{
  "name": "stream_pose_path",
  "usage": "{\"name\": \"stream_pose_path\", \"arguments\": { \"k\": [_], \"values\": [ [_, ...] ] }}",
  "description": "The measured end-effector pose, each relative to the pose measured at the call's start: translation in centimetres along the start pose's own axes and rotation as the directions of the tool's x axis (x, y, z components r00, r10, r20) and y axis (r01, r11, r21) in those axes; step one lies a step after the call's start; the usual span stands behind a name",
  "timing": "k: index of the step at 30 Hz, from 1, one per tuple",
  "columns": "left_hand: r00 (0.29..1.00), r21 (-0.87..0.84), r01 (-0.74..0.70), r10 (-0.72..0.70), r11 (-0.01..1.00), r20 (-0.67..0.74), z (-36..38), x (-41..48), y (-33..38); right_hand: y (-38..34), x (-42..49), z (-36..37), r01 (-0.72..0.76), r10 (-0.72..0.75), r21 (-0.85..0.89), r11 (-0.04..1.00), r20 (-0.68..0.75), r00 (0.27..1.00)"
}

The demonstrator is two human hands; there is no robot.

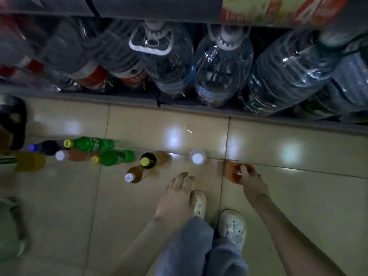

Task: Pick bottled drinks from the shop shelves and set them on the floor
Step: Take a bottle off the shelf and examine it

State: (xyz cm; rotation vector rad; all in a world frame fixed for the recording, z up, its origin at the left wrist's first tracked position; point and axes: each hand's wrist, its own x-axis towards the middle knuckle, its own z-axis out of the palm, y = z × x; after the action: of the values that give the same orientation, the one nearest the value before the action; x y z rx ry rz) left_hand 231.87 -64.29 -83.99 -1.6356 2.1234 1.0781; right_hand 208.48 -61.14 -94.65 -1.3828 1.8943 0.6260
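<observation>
My right hand [251, 180] grips the top of an orange drink bottle [232, 172] low over the tiled floor [298, 196]. My left hand [177, 198] hangs beside it with relaxed fingers and holds nothing. A clear bottle with a white cap [197, 157] stands just left of the orange one. Further left on the floor stand several bottles: a dark amber one with a yellow cap [148, 160], an amber one with a white cap [133, 176], two green ones [93, 144] [113, 157], a dark one with a blue cap [45, 147] and a yellow one [29, 161].
The bottom shelf [199, 108] runs across the top of the view, packed with large clear water jugs [169, 62] and red-labelled bottles [95, 76]. My two feet in pale clogs [233, 228] stand on the tiles below my hands. A dark object [14, 122] sits at the far left.
</observation>
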Motion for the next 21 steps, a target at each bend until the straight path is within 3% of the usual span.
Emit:
{"name": "stream_pose_path", "arguments": {
  "k": [3,7,10,15,18,21],
  "values": [
    [1.0,0.024,0.008,-0.009,1.0,0.024,-0.6,0.1,0.5,0.7,0.9,-0.6,-0.029,0.038,0.121,0.992,-0.072,0.997],
    [0.998,0.046,-0.005,0.002,0.999,0.062,-3.4,-1.3,3.1,1.1,0.4,-0.9,0.141,-0.14,0.13,0.981,-0.017,0.99],
    [0.998,0.064,-0.043,0.04,0.997,0.051,-6.1,-2.8,5.7,1.1,-2.5,-2.8,0.108,-0.1,0.226,0.968,-0.047,0.994],
    [0.977,0.101,-0.129,0.108,0.987,0.186,-10.6,-7.2,12.2,3.0,-15.4,-11.6,0.199,-0.145,0.394,0.897,-0.164,0.976],
    [0.937,0.15,-0.292,0.252,0.945,0.242,-13.7,-11.3,18.6,4.2,-26.4,-19.6,0.321,-0.183,0.485,0.813,-0.312,0.932],
    [0.879,0.211,-0.464,0.42,0.86,0.225,-17.6,-14.9,25.0,6.5,-36.6,-27.3,0.385,-0.112,0.567,0.728,-0.456,0.883]
  ]
}}
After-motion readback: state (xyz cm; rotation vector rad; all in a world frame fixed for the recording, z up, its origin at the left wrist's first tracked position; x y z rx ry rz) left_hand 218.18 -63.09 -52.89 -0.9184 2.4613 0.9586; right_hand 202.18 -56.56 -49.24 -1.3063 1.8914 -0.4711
